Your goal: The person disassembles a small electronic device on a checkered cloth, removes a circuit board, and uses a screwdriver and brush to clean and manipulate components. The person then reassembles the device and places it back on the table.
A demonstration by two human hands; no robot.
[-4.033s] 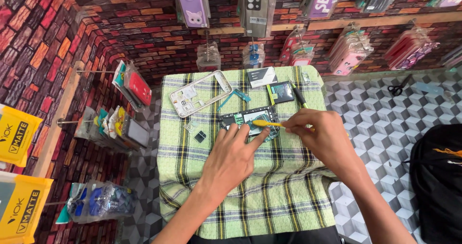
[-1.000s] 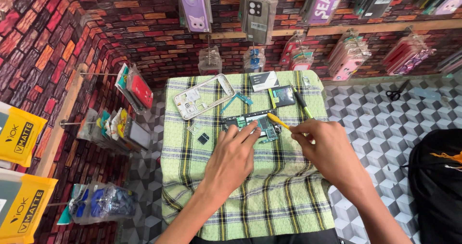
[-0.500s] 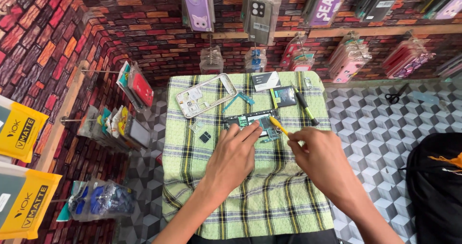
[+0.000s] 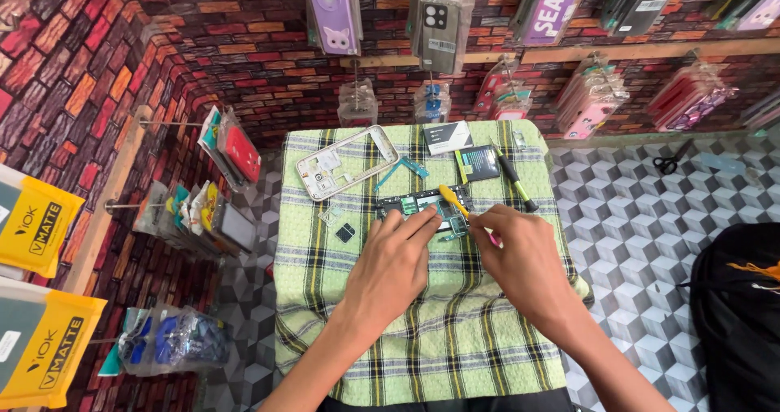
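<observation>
the right hand grips a yellow-handled tool, now swung from level to slanting onto the opened phone, so the probing spot has shifted. the left hand presses the phone flat on the checked tabletop.

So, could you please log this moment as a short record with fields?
Surface: small table under a green plaid cloth
Left hand: pressing down on the opened phone
Right hand: holding a yellow-handled tool, tip at the phone
Nearby: pale phone frame, black screwdriver, small black chip
</observation>
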